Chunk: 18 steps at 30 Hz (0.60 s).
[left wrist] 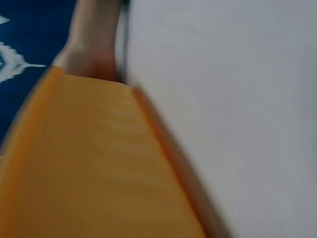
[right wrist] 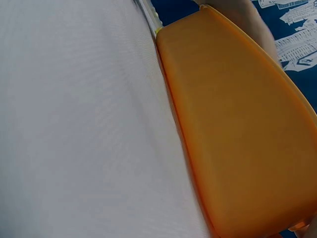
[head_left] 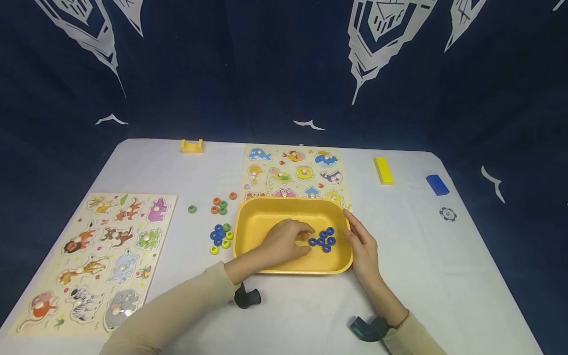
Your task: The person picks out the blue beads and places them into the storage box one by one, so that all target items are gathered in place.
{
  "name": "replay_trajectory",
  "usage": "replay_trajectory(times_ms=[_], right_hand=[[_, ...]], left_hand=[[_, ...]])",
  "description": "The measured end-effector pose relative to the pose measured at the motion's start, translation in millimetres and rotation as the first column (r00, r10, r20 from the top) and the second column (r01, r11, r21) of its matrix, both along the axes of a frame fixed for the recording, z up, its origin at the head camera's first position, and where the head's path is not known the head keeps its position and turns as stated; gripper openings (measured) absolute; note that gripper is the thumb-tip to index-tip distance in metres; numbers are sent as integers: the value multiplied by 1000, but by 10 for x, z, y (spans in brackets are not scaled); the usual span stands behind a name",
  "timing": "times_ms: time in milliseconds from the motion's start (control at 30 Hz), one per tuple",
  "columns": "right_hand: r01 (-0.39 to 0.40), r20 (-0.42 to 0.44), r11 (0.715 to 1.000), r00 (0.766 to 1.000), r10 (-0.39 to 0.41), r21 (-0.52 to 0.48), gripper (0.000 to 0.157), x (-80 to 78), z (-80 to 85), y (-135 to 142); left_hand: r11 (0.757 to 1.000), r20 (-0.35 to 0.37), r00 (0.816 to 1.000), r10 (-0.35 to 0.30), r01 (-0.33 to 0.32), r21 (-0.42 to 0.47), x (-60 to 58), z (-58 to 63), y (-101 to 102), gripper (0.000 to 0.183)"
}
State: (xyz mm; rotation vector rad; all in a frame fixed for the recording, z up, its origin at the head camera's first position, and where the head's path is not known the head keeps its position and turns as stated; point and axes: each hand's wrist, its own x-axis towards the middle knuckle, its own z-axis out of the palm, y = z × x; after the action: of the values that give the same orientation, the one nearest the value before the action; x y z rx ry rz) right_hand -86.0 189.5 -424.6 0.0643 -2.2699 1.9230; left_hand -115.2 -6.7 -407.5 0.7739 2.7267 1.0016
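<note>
Six blue rings [head_left: 323, 237] lay clustered in the right half of the yellow tray [head_left: 275, 209]. Just beside them the left hand [head_left: 286, 241] held thumb and fingers well parted; the right hand [head_left: 365, 251] gripped the tray's right rim. Loose coloured rings [head_left: 220, 234] sat left of it.

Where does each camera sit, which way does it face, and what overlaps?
Head: worn on the head, facing forward and down at the white table and yellow tray; left hand, right hand and sleeves show.
Left wrist: on that wrist, facing the tray's outer wall, blurred; a forearm, probably the right, shows at top.
Right wrist: on that wrist, facing the outer wall; an arm, probably the left, shows at top.
Shared: both wrist views show tray, table and blue backdrop.
</note>
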Motion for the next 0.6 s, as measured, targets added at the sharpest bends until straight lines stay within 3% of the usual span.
replay_trajectory(times_ms=[133, 200, 300, 400, 600], right_hand=[[9, 9, 1000, 1000, -9, 2, 40, -1, -7, -5], [11, 8, 1000, 1000, -11, 1, 40, -2, -6, -5], [11, 5, 1000, 1000, -11, 1, 41, -4, -7, -6], [13, 12, 1000, 1000, -13, -2, 41, -4, -8, -10], [21, 24, 1000, 999, -21, 3, 41, 1, 1, -16]], left_hand=[[979, -102, 988, 112, -92, 180, 172, 140, -167, 30], [941, -137, 973, 187, -137, 309, 243, 175, -305, 27], [859, -134, 942, 307, -214, 465, 298, 166, -577, 25], [782, -91, 904, 419, -308, 541, 316, 76, -890, 27], [676, 15, 795, 606, -525, 517, 337, -183, -1427, 28]])
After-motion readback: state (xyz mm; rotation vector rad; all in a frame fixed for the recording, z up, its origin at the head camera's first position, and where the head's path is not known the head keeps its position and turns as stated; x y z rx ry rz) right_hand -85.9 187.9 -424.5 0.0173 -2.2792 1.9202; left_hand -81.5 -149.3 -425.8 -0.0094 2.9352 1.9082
